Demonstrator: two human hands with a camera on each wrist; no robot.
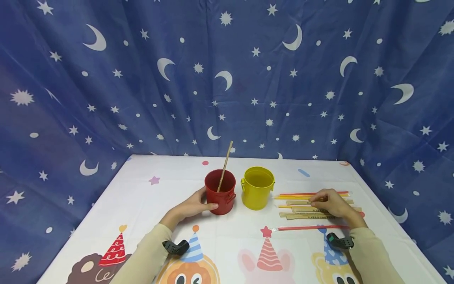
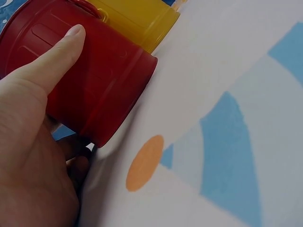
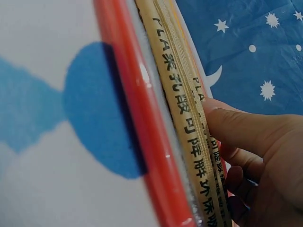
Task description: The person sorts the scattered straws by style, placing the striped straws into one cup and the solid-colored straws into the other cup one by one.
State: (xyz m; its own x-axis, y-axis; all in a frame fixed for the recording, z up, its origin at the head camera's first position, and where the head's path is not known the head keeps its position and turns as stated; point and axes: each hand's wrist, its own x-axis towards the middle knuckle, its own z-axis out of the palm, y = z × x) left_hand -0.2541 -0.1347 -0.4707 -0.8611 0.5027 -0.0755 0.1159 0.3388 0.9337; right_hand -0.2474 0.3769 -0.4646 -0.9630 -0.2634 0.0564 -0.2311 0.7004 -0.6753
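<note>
Straw [image 1: 226,162], bottom hidden in red bucket [image 1: 223,202]

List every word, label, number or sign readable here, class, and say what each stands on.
"PLA聚乳酸可降解环保": front paper-wrapped straw, right wrist view; the line runs out of frame.
"PLA": the paper-wrapped straw behind it; the rest is partly hidden.
Too small to read: marks on the wrapped straw in the red bucket.
No lettering shows on either bucket.

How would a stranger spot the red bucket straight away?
Start at the white table, before the starry curtain. About midway across, the red bucket is left of the yellow bucket, held by the left hand. It alone has a tan straw sticking out.
</note>
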